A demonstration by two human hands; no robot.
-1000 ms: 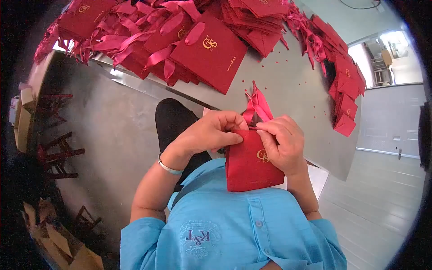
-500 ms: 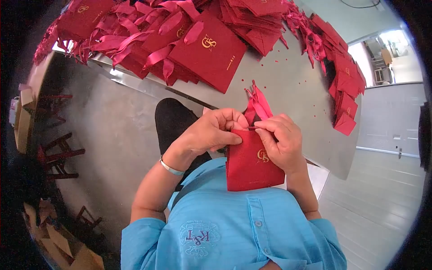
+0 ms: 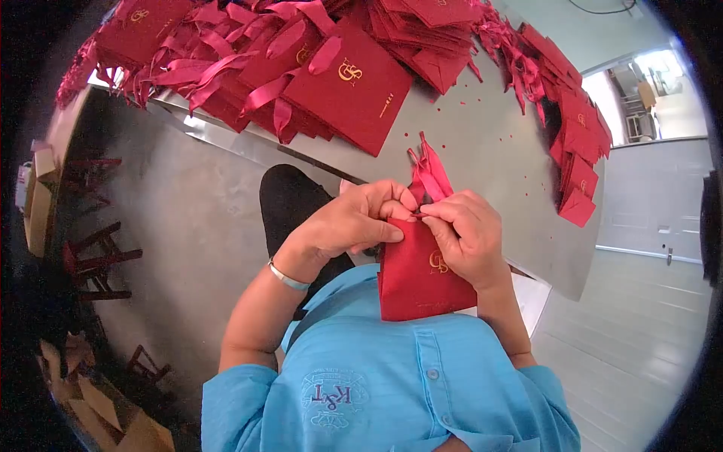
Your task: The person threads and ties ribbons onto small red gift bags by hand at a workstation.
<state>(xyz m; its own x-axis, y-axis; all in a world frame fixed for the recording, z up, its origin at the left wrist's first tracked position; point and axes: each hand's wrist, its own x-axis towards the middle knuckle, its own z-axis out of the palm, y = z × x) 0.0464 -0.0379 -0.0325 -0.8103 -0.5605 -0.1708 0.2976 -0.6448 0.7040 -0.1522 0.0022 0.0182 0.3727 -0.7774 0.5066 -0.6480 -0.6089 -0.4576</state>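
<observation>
A small dark red paper bag point(image 3: 422, 279) with a gold emblem hangs upright before my chest. My left hand point(image 3: 361, 218) is closed on its top left edge, the thumb on the front face and the fingers curled over the opening. My right hand point(image 3: 467, 233) pinches a thin dark red ribbon end at the bag's mouth, close to the left fingertips. Just beyond both hands, pink-red ribbons point(image 3: 431, 175) rise from behind the bag over the table. The inside of the bag is hidden.
Piles of larger red bags point(image 3: 354, 83) with ribbon handles cover the far side of the grey table point(image 3: 489, 143). More red bags point(image 3: 576, 192) lie along its right edge. Small red dots are scattered between. Wooden stools point(image 3: 102, 260) and cardboard boxes point(image 3: 113, 410) stand at left.
My right hand has shifted slightly left, bringing its pinched fingertips nearer to the left ones. The bag and ribbons have moved only a little.
</observation>
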